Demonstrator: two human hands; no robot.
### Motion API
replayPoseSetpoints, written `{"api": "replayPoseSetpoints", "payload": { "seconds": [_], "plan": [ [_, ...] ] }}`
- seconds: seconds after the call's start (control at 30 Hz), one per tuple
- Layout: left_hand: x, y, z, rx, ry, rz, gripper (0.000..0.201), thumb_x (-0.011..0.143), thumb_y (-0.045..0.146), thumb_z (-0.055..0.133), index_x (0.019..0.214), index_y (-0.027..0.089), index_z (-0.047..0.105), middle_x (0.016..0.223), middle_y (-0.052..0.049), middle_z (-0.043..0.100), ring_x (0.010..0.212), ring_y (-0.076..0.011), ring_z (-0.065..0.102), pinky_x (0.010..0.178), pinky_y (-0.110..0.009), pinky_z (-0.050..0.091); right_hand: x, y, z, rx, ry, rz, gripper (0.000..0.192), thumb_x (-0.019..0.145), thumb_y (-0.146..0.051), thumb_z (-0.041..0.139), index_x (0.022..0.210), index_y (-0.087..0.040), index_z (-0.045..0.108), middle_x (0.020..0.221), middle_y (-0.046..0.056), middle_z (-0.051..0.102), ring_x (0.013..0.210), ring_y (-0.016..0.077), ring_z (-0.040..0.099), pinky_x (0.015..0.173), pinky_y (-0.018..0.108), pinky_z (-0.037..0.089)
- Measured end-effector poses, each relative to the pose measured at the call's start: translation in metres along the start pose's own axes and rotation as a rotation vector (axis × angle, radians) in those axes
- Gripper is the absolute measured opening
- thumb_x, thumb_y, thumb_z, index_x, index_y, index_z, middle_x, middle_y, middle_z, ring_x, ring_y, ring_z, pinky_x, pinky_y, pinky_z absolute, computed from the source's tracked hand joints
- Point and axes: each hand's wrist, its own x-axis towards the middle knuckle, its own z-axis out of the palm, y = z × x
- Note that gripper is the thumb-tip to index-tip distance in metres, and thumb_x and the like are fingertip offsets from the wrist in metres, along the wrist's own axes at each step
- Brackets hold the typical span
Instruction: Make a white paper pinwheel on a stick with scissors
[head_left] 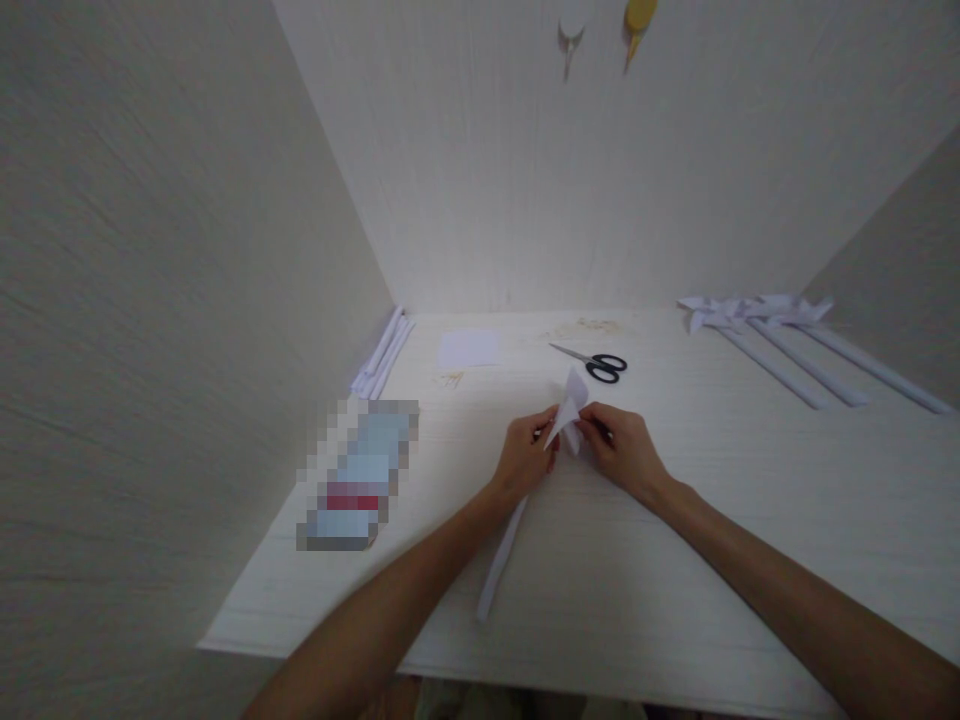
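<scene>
My left hand [525,455] and my right hand [624,450] meet over the middle of the white table [720,520]. Between their fingertips they pinch a small folded piece of white paper [571,405], whose pointed flaps stick up. A rolled white paper stick [501,562] lies on the table under my left wrist and runs toward the near edge. Just beyond the hands rest black-handled scissors [592,362], shut.
A square white sheet [469,349] lies at the back. Several paper sticks [382,355] lean in the back left corner. Finished paper pinwheels on sticks [772,330] lie at the right. A blurred flat object [358,478] sits at the left. Walls enclose three sides.
</scene>
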Motion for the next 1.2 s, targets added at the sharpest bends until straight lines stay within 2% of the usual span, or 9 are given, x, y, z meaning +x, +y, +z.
{"api": "replayPoseSetpoints", "payload": {
  "seconds": [0.2, 0.37, 0.57, 0.63, 0.83, 1.07, 1.2],
  "plan": [
    [-0.001, 0.0062, -0.0011, -0.047, -0.026, -0.034, 0.031, 0.077, 0.031, 0.044, 0.092, 0.012, 0.063, 0.043, 0.007, 0.038, 0.031, -0.0032, 0.031, 0.032, -0.015, 0.026, -0.0028, -0.0015, -0.0015, -0.042, 0.032, -0.104, 0.016, 0.078, -0.016, 0.04, 0.065, -0.017, 0.049, 0.06, 0.002, 0.051, 0.054, 0.0121, 0.045, 0.051, 0.022, 0.034],
    [-0.0024, 0.0105, 0.0005, -0.039, -0.013, -0.049, 0.03, 0.077, 0.026, 0.044, 0.095, 0.012, 0.063, 0.045, 0.007, 0.038, 0.032, -0.0027, 0.031, 0.032, -0.014, 0.025, -0.0011, -0.0003, -0.0024, 0.018, 0.023, 0.015, 0.015, 0.075, -0.016, 0.044, 0.061, -0.017, 0.048, 0.052, -0.001, 0.047, 0.046, 0.0098, 0.04, 0.047, 0.021, 0.03],
    [-0.0018, 0.0062, 0.0001, -0.027, -0.022, -0.025, 0.031, 0.078, 0.026, 0.044, 0.1, 0.013, 0.061, 0.044, 0.007, 0.037, 0.031, -0.0028, 0.031, 0.032, -0.014, 0.026, 0.0016, 0.0058, -0.0013, 0.23, -0.07, 0.168, 0.015, 0.074, -0.023, 0.045, 0.062, -0.016, 0.051, 0.049, -0.002, 0.044, 0.044, 0.0096, 0.038, 0.044, 0.021, 0.029],
    [-0.0015, 0.005, -0.0006, -0.023, -0.032, -0.006, 0.031, 0.078, 0.027, 0.044, 0.099, 0.014, 0.062, 0.044, 0.007, 0.038, 0.031, -0.0028, 0.031, 0.032, -0.014, 0.026, 0.0017, 0.0053, -0.0015, 0.236, -0.075, 0.16, 0.014, 0.073, -0.022, 0.045, 0.063, -0.016, 0.051, 0.049, -0.002, 0.045, 0.044, 0.0097, 0.038, 0.044, 0.021, 0.029],
    [-0.0018, 0.0085, -0.0009, -0.026, -0.041, 0.013, 0.03, 0.077, 0.027, 0.046, 0.098, 0.013, 0.062, 0.041, 0.008, 0.037, 0.031, -0.0031, 0.03, 0.032, -0.014, 0.026, 0.0007, -0.0004, -0.0028, 0.036, 0.005, -0.005, 0.012, 0.072, -0.014, 0.044, 0.062, -0.016, 0.05, 0.055, 0.0, 0.05, 0.049, 0.0101, 0.041, 0.049, 0.022, 0.031],
    [-0.0005, 0.0057, -0.0005, -0.004, -0.053, 0.013, 0.029, 0.078, 0.026, 0.043, 0.096, 0.013, 0.063, 0.039, 0.008, 0.037, 0.03, -0.0032, 0.03, 0.033, -0.014, 0.026, 0.0022, 0.0049, -0.0015, 0.257, -0.079, 0.19, 0.013, 0.072, -0.022, 0.045, 0.063, -0.016, 0.051, 0.05, -0.002, 0.045, 0.045, 0.0098, 0.039, 0.044, 0.021, 0.03],
    [-0.0005, 0.0056, -0.0012, 0.021, -0.066, 0.032, 0.029, 0.079, 0.028, 0.042, 0.093, 0.013, 0.063, 0.039, 0.008, 0.037, 0.031, -0.0036, 0.031, 0.033, -0.014, 0.027, 0.002, 0.002, -0.0027, 0.223, -0.057, 0.158, 0.012, 0.071, -0.021, 0.046, 0.061, -0.016, 0.05, 0.049, -0.003, 0.045, 0.045, 0.0094, 0.038, 0.044, 0.021, 0.029]
  ]
}}
